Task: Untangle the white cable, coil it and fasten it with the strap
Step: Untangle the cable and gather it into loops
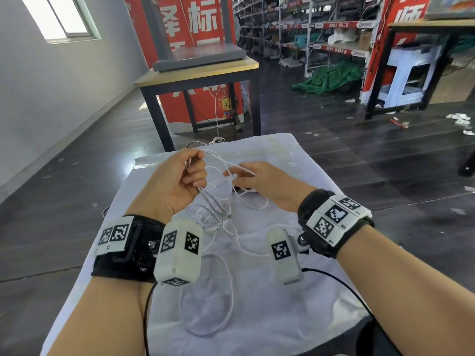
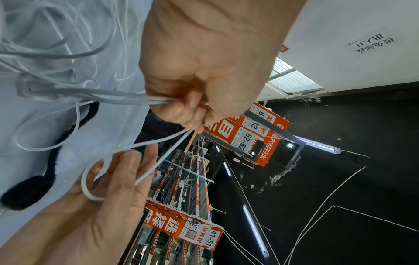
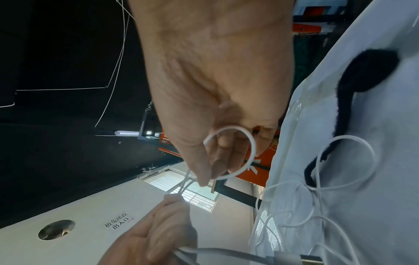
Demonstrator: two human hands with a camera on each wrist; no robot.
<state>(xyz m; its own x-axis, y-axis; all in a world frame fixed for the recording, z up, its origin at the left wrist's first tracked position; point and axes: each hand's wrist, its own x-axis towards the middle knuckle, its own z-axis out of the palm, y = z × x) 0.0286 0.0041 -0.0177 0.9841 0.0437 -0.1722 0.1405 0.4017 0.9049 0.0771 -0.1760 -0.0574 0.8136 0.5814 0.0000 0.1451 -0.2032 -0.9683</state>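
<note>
The white cable (image 1: 209,200) lies tangled in loose loops on a white cloth (image 1: 282,317). My left hand (image 1: 195,173) is raised above the cloth and grips a bundle of several cable strands (image 2: 127,97). To its right, my right hand (image 1: 239,174) holds one strand, with a small cable loop (image 3: 249,141) curled round its fingers. The two hands are close together, joined by taut strands. The black strap (image 3: 367,71) lies on the cloth under the right hand, mostly hidden in the head view (image 1: 243,189). A cable plug (image 3: 294,258) hangs below the left hand.
The cloth covers a small table with dark floor on both sides. Beyond its far edge stands a wooden-topped table (image 1: 200,70) with black legs. A further white lead (image 1: 218,116) hangs there. Black wires (image 1: 341,281) run from my wrist cameras.
</note>
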